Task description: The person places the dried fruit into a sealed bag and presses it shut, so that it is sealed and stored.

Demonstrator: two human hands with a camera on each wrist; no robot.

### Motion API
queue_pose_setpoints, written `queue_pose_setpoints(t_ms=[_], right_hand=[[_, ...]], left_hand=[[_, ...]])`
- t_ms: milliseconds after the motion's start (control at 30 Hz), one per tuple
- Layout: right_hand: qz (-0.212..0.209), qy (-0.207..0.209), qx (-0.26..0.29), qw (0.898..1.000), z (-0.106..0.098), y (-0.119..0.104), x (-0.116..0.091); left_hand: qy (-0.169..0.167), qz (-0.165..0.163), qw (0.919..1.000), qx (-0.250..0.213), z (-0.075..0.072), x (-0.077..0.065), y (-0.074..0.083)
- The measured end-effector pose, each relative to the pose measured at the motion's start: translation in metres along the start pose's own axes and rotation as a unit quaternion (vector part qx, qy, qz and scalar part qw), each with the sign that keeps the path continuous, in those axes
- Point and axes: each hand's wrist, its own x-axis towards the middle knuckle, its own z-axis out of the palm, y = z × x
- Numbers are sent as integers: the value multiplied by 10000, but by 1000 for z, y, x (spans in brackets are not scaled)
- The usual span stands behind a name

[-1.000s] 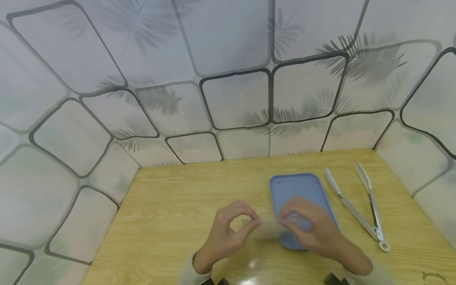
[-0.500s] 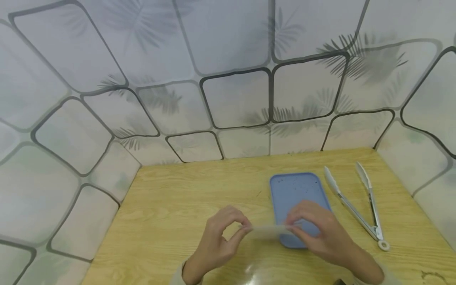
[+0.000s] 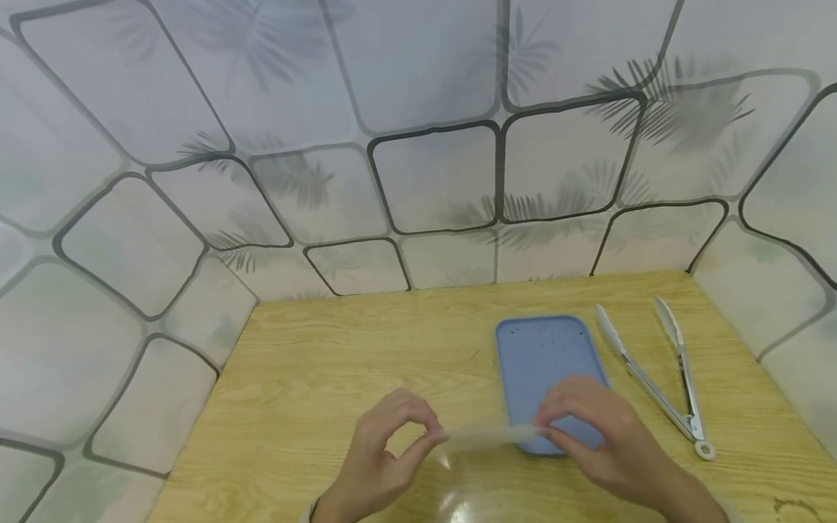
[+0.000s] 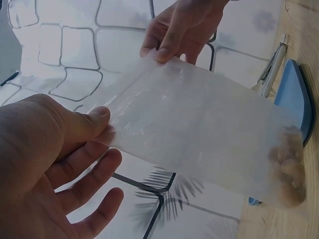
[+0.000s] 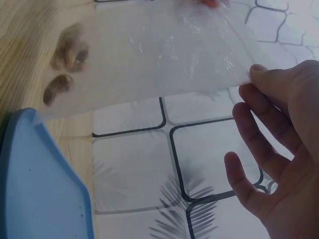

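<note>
A translucent plastic bag (image 4: 199,119) hangs stretched between both hands, its mouth edge uppermost. My left hand (image 3: 386,450) pinches one top corner between thumb and index finger, the other fingers spread. The opposite top corner is pinched by my right hand (image 3: 604,443) in the same manner. Several brown, rounded pieces (image 5: 70,50) lie at the bottom of the bag; their kind is blurred by the cloudy plastic. From the head, the bag appears as a thin pale strip, and its contents cannot be made out there.
A blue tray (image 3: 546,349) with small dark specks lies on the wooden table (image 3: 314,363), partly behind the right hand. To its right, metal tongs (image 3: 660,396) lie spread apart. Patterned walls (image 3: 431,181) enclose the table at the back and sides.
Both hands have come nearer the body and moved farther apart, drawing the bag's top edge wider between them. The tray and tongs stay in place.
</note>
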Motion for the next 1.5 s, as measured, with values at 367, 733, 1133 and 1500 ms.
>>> queue_pose_setpoints(t_ms=[367,733,1133,1500], right_hand=[[-297,-12,174,9994,-2,-5,3],[656,-578,7,9962,12,44,3],[1430,-821,-286,9859,28,94,12],[2392,-1512,-749,9562,31,127,22]], left_hand=[[19,-302,9991,-285,-8,-11,6],[11,-1283,9911,-358,-9,-6,-40],[170,-2574,9662,-14,1,8,-91],[-19,-2985,9544,81,8,21,-128]])
